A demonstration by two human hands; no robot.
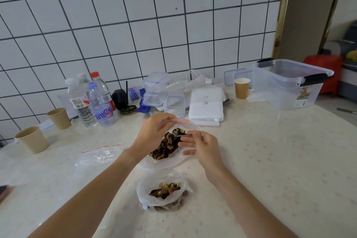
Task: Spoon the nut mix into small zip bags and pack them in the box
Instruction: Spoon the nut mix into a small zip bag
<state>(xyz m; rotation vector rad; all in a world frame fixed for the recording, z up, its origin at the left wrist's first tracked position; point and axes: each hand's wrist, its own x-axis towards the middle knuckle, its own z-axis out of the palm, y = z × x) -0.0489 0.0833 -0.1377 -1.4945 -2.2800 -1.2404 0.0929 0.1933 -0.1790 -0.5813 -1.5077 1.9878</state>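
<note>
**Inspector:** Your left hand (152,133) was curled round the rim of a small zip bag (168,147), pinching it and holding its mouth open above the table (270,160). The bag was already well filled with nut mix (166,145).

**Operator:** And the other hand?

**Inspector:** Your right hand (204,147) pinched the handle of a metal spoon (190,135) between thumb and forefinger, the other fingers lying straight and loose below it. The spoon's bowl sat at the bag's mouth, touching the nuts.

**Operator:** Where was the supply?

**Inspector:** Nearer you, directly below the held bag: a larger open plastic bag (163,193) of nuts resting on the table. An empty zip bag (100,155) with a red strip lay flat to the left.

**Operator:** The box?

**Inspector:** The clear storage box (289,83) stood at the far right of the table, open, well apart from your hands. I could not tell how many bags lay inside it.

**Operator:** Anything else on record?

**Inspector:** Water bottles (92,100), small clip-lid containers (155,91) and three paper cups (31,139) stood along the tiled wall.
</note>
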